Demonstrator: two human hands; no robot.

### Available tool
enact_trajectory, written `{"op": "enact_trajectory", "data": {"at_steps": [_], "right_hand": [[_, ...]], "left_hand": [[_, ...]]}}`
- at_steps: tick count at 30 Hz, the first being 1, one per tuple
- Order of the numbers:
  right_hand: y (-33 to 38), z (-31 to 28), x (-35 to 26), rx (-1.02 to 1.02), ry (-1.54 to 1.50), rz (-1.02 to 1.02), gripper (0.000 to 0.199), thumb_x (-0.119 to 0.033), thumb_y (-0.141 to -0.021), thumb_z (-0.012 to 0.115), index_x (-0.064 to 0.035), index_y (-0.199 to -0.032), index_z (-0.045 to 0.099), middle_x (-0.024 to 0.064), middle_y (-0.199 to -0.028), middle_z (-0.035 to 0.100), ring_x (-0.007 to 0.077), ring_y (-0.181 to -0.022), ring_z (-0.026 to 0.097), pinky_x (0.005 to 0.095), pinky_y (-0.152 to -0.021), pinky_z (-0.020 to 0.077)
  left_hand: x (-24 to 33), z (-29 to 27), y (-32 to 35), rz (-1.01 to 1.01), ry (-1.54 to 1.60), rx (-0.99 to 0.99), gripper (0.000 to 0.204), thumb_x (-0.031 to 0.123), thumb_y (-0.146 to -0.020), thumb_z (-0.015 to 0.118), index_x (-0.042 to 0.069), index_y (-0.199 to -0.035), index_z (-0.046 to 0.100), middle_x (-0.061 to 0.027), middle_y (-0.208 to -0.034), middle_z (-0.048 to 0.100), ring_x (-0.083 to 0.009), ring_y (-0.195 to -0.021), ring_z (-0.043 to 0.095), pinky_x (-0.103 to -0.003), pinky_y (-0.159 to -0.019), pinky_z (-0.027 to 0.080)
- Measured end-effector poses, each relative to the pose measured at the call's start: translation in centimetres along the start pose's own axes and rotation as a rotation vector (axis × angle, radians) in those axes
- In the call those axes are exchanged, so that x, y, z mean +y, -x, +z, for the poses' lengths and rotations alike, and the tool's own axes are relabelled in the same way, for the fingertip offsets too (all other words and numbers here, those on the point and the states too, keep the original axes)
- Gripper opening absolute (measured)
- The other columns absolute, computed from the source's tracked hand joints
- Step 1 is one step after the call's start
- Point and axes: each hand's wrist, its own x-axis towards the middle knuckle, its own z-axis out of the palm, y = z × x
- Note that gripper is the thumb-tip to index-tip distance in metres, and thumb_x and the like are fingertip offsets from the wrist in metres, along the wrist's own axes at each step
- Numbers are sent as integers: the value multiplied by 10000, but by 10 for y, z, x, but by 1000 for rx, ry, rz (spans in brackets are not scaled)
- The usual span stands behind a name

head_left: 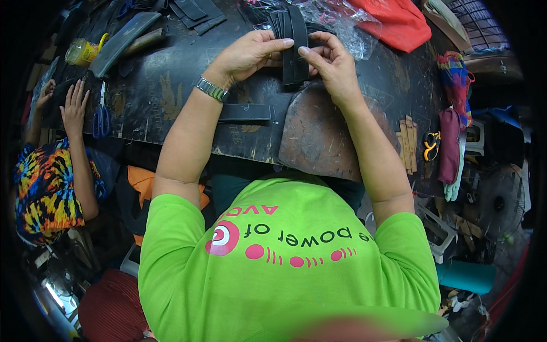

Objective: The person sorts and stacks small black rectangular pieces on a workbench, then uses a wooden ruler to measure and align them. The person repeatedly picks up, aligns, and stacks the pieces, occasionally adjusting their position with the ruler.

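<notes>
— Green shirt (285, 256) fills the foreground; past it, both hands meet over the bench's (188, 68) far middle.

— Holding what?

— A bundle of black strips (296, 48), upright between them. Left hand (248, 54) curls around its side, thumb and fingers pinched shut; right hand (333, 65) pinches the other side.

— Any risk?

— I'd guess a loose strip could slide out and fan apart, since only fingertips clamp them. That crinkled plastic bag (336, 23) just behind might snag too.
</notes>
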Motion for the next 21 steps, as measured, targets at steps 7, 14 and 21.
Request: {"op": "enact_trajectory", "data": {"at_steps": [7,14,21], "right_hand": [[-6,-7,8,11,-202,51,288,-131,-866,807,-41,-1104,673,6,-832,673,62,-719,608,206,-626,483],[-12,-22,2,2,-469,235,142,-65,-888,763,-78,-980,656,11,-822,691,98,-694,661,255,-653,558],[-6,-10,3,-60,-345,177,357,-46,-875,767,-17,-1196,613,22,-815,690,99,-679,652,236,-630,533]], "left_hand": [[-3,-3,-4,-120,-212,5,248,237,-1013,647,42,-1166,657,-58,-1045,736,-137,-907,720,-312,-864,580],[2,1,-1,-70,-53,76,252,212,-996,668,46,-1184,645,-57,-1072,728,-136,-951,710,-321,-890,581],[-3,-3,-3,-44,-130,119,297,148,-969,694,27,-1227,611,-65,-1103,725,-137,-999,706,-314,-891,583]]}}
